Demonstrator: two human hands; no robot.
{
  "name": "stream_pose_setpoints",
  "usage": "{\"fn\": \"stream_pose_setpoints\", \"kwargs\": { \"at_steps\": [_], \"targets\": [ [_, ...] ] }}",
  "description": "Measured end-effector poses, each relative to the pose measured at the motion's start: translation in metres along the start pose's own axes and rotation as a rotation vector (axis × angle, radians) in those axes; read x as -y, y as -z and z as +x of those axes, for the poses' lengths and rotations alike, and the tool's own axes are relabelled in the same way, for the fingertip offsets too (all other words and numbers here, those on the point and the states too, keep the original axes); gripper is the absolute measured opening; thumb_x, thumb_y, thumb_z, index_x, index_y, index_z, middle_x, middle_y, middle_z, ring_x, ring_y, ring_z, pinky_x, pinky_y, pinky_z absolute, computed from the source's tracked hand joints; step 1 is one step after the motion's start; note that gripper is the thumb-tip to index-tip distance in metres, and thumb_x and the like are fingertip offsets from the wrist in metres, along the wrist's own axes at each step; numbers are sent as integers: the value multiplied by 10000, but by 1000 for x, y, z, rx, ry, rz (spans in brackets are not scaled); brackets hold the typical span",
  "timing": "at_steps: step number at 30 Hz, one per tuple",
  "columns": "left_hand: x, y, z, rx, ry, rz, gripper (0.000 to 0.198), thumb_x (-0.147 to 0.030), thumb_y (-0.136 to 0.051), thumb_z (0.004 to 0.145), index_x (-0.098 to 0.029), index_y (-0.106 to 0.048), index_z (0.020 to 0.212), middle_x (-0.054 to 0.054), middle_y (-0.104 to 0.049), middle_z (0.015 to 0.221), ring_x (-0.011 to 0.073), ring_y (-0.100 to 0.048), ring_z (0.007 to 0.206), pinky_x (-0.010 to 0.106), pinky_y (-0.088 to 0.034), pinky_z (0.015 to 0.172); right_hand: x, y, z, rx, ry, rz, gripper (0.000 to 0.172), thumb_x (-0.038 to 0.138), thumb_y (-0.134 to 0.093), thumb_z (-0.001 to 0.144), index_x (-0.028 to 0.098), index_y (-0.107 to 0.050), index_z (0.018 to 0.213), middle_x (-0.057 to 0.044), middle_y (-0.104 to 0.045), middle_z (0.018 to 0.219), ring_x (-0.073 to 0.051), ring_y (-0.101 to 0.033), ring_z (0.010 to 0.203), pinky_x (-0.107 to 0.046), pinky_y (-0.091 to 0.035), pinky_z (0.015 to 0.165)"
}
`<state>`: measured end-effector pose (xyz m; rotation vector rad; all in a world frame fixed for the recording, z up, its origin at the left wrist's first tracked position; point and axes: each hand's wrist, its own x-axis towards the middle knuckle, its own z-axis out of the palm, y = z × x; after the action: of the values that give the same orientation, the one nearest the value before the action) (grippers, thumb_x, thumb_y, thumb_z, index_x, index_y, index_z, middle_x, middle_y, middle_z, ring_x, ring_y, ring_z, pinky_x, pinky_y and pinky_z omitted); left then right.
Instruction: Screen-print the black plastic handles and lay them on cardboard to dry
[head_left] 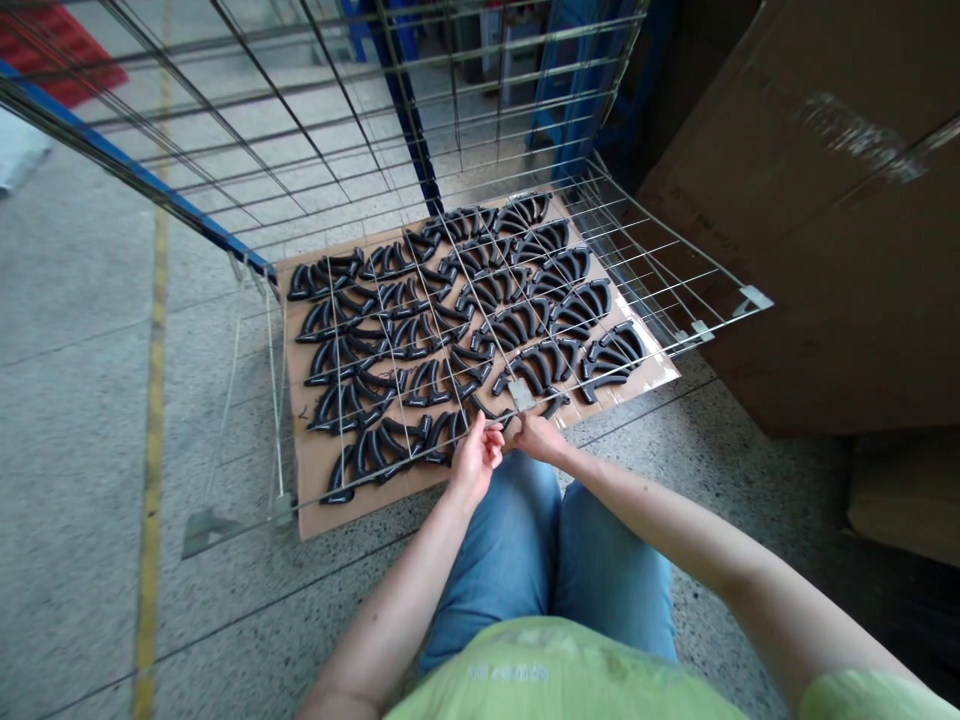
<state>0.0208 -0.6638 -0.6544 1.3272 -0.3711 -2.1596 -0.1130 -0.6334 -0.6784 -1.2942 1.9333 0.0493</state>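
Several rows of short, curved black hoses (pixel 506 290) with fitted ends lie on a cardboard sheet (pixel 300 470) beneath a wire mesh shelf (pixel 652 312). At the mesh's front edge, my left hand (pixel 475 458) has its fingers curled and pressed together by the wire. My right hand (pixel 538 438) is closed close beside it, below a pale label holder (pixel 520 394) on the front wire. Between and behind the fingers, whatever they hold is hidden. Dark hose pieces lie just past both hands.
A wire mesh panel on a blue frame (pixel 142 180) rises behind the hoses. Large cardboard boxes (pixel 810 260) stand at the right. My knees (pixel 517 530) are close to the sheet's front edge. A yellow line (pixel 154 400) runs along the speckled floor.
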Motion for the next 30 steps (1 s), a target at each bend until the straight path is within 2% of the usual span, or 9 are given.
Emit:
{"fn": "stream_pose_setpoints", "kwargs": {
  "at_steps": [3, 6, 11, 14, 20, 25, 28, 30],
  "targets": [
    [2, 2, 2, -16, 26, -13, 394, -417, -570, 942, -98, -636, 721, -8, -567, 528, 27, -425, 378, 141, -249, 338, 1, 0, -3, 35, 25, 39, 533, 140, -521, 810, 150, -536, 1343, -107, -746, 1071, -208, -699, 990, -215, -478, 722],
    [7, 5, 6, -48, 62, -25, 379, -387, -541, 962, -97, -625, 733, -15, -554, 526, 24, -413, 374, 140, -233, 333, -3, 5, -6, 49, 40, 61, 496, 148, -522, 809, 141, -574, 1302, -104, -745, 1065, -206, -701, 952, -214, -473, 709],
    [17, 8, 14, -105, 90, -14, 321, -360, -576, 949, -95, -625, 775, -30, -528, 526, 14, -395, 362, 126, -224, 332, -21, 16, -20, 12, 47, 61, 507, 152, -468, 849, 144, -562, 1346, -113, -733, 1104, -211, -684, 997, -242, -472, 783],
    [21, 9, 18, -151, 125, -7, 305, -308, -506, 990, -90, -622, 811, -35, -510, 521, 4, -376, 349, 113, -209, 333, -32, 19, -27, -13, 46, 50, 554, 152, -461, 862, 146, -528, 1412, -107, -741, 1070, -213, -676, 1015, -257, -466, 841],
    [22, 15, 17, -109, 148, 18, 289, -301, -503, 985, -87, -632, 842, -34, -515, 516, 10, -360, 332, 122, -182, 316, -41, 21, -30, -18, 22, 20, 573, 190, -461, 894, 179, -482, 1467, -91, -743, 1057, -211, -675, 1015, -277, -468, 875],
    [21, 20, 16, -85, 90, 73, 278, -361, -615, 906, -102, -628, 806, -43, -519, 520, 12, -362, 334, 128, -179, 317, -42, 21, -27, -28, 24, -188, 525, 264, -483, 936, 243, -476, 1461, -108, -721, 1147, -240, -662, 1091, -322, -493, 887],
    [25, 18, 15, -74, 51, 117, 297, -398, -679, 842, -107, -630, 821, -47, -527, 519, 15, -362, 340, 133, -171, 324, -42, 25, -22, -49, 87, -374, 409, 253, -413, 978, 224, -564, 1357, -144, -726, 1107, -261, -670, 1074, -357, -511, 862],
    [28, 14, 15, -63, 19, 146, 342, -435, -714, 793, -107, -629, 835, -47, -535, 519, 18, -364, 346, 136, -177, 329, -44, 30, -18, -49, 126, -420, 370, 213, -373, 984, 194, -618, 1260, -159, -728, 1081, -262, -670, 1075, -361, -512, 864]
  ]
}}
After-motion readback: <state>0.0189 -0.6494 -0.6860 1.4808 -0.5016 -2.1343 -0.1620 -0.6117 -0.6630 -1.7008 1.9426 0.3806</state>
